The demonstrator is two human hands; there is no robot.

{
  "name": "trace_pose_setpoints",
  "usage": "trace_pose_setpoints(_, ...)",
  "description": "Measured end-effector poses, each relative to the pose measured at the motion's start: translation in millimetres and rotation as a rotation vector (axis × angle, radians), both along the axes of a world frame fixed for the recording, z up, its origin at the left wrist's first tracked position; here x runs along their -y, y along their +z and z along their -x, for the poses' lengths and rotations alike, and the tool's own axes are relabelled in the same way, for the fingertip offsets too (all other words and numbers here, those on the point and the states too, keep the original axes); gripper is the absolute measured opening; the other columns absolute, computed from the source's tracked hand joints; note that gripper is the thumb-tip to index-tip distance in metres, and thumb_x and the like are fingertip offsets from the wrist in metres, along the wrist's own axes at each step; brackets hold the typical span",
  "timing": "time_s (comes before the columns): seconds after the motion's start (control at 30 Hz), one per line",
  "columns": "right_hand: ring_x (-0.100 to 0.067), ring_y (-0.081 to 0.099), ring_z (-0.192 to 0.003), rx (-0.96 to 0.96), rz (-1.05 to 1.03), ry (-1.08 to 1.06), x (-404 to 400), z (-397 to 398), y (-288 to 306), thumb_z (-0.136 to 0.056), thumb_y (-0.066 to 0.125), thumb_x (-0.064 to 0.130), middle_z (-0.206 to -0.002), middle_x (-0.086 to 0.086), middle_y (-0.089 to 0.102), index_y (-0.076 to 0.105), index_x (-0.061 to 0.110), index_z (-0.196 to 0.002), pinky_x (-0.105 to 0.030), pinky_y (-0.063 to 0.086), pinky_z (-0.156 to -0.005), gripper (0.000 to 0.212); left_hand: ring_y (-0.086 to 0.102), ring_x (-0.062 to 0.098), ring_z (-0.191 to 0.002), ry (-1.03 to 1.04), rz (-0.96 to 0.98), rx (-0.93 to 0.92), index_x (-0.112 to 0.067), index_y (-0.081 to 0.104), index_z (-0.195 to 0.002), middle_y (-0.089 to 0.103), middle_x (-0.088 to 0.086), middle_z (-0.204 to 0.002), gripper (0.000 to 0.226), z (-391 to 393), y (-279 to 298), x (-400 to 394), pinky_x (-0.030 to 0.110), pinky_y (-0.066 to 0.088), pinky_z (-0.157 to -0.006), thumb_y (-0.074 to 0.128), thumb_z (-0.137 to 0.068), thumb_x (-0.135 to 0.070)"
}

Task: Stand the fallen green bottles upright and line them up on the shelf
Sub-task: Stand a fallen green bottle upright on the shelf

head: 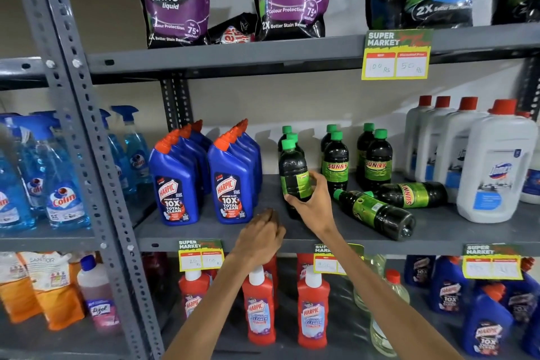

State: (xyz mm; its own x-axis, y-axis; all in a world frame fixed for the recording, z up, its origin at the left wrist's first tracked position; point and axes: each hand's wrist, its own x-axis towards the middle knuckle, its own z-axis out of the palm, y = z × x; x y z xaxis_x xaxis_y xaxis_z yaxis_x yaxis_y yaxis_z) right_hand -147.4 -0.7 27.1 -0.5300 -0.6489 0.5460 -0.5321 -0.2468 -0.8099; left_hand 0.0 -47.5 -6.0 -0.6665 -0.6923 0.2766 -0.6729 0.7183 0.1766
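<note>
Left hand (260,231) rests loosely curled, holding nothing, on the shelf (204,232) edge just right of the blue Harpic bottles (230,181). Right hand (312,202) wraps the upright green bottle (293,172) (label turned away). Farther right, two fallen green bottles (377,212) lie before the standing rows.

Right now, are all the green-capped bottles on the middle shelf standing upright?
No, two green-capped bottles lie on their sides on the shelf, right of the one the right hand holds.
</note>
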Motion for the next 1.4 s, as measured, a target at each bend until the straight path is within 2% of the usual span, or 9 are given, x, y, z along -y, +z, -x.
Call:
trace_pose_setpoints(0.3,-0.009,0.058,-0.102,0.017,-0.102,0.048,4.1,20.2,-9.0,-0.063,0.089,0.024,-0.116,0.0,0.06,0.037,0.013,-0.125,-0.028,0.049,-0.092,0.082,0.037,0.032,-0.137,-0.029,0.08,0.009,0.0,0.046,-0.134,0.035,0.022,-0.151,0.041,-0.3,-0.6,-4.5,0.039,0.033,-0.113,0.034,-0.102,-0.023)
trace_pose_setpoints(0.5,-0.025,0.04,-0.118,0.01,-0.181,-0.132,14.2,6.9,-10.1,-0.047,0.091,0.047,-0.125,-0.012,0.041,0.031,0.012,-0.128,-0.041,0.04,-0.104,0.106,0.043,0.03,-0.133,-0.028,0.093,-0.022,0.001,0.048,-0.131,0.04,0.02,-0.148,0.041,-1.4,2.9,-8.1,0.037,0.035,-0.109,0.034,-0.102,-0.024)
trace_pose_setpoints(0.67,-0.023,0.06,-0.103,0.039,-0.151,-0.085,12.3,12.0,-9.2,-0.056,0.09,0.028,-0.116,-0.008,0.056,0.04,0.019,-0.114,-0.03,0.048,-0.087,0.077,0.045,0.029,-0.131,-0.024,0.056,-0.04,-0.002,0.048,-0.132,0.041,0.018,-0.148,0.042,-2.3,3.2,-9.2,0.038,0.038,-0.108,0.035,-0.101,-0.027)
trace_pose_setpoints(0.73,-0.02,0.061,-0.101,0.172,-0.182,0.032,10.3,18.2,-12.7,-0.063,0.085,0.021,-0.114,-0.007,0.059,0.032,0.017,-0.127,-0.032,0.048,-0.092,0.083,0.039,0.03,-0.136,-0.024,0.041,-0.02,-0.002,0.047,-0.133,0.037,0.019,-0.15,0.042,-2.7,3.2,-8.8,0.039,0.034,-0.112,0.033,-0.101,-0.026)
trace_pose_setpoints(0.83,-0.022,0.057,-0.116,0.245,-0.211,0.099,9.5,19.6,-14.6,-0.061,0.082,0.024,-0.13,-0.011,0.055,0.024,0.022,-0.134,-0.045,0.045,-0.103,0.093,0.032,0.03,-0.141,-0.032,0.046,-0.001,-0.002,0.051,-0.128,0.034,0.022,-0.152,0.04,-2.7,2.5,-9.5,0.041,0.028,-0.117,0.03,-0.102,-0.024)
trace_pose_setpoints(0.97,-0.02,0.046,-0.116,0.122,-0.253,-0.006,10.5,8.8,-8.3,-0.051,0.089,0.043,-0.126,-0.008,0.042,0.026,0.014,-0.136,-0.036,0.044,-0.101,0.11,0.038,0.029,-0.137,-0.027,0.066,-0.027,-0.003,0.051,-0.128,0.039,0.02,-0.149,0.041,-2.8,0.9,-7.7,0.04,0.032,-0.114,0.032,-0.102,-0.027)
trace_pose_setpoints(1.1,-0.019,0.063,-0.097,0.189,-0.234,-0.015,12.4,16.0,-11.5,-0.062,0.088,0.023,-0.096,0.0,0.061,0.031,0.012,-0.129,-0.03,0.048,-0.085,0.089,0.034,0.032,-0.14,-0.034,0.076,-0.006,0.001,0.048,-0.131,0.036,0.023,-0.15,0.04,-3.4,3.0,-10.6,0.04,0.028,-0.116,0.031,-0.103,-0.022)
trace_pose_setpoints(1.27,0.001,0.055,-0.094,0.321,-0.231,0.111,9.2,19.6,-12.7,-0.073,0.076,0.011,-0.121,-0.006,0.059,0.03,0.012,-0.135,-0.019,0.043,-0.08,0.078,0.036,0.03,-0.139,-0.032,0.066,-0.038,0.002,0.048,-0.131,0.037,0.022,-0.15,0.043,-4.1,2.2,-10.4,0.038,0.029,-0.115,0.03,-0.102,-0.025)
trace_pose_setpoints(1.4,-0.015,0.055,-0.109,0.186,-0.268,0.061,10.6,12.4,-10.7,-0.051,0.09,0.041,-0.12,-0.004,0.053,0.035,0.014,-0.127,-0.032,0.049,-0.094,0.098,0.04,0.03,-0.136,-0.02,0.069,-0.03,0.0,0.049,-0.129,0.041,0.021,-0.147,0.042,-3.7,0.0,-7.7,0.038,0.032,-0.112,0.031,-0.101,-0.026)
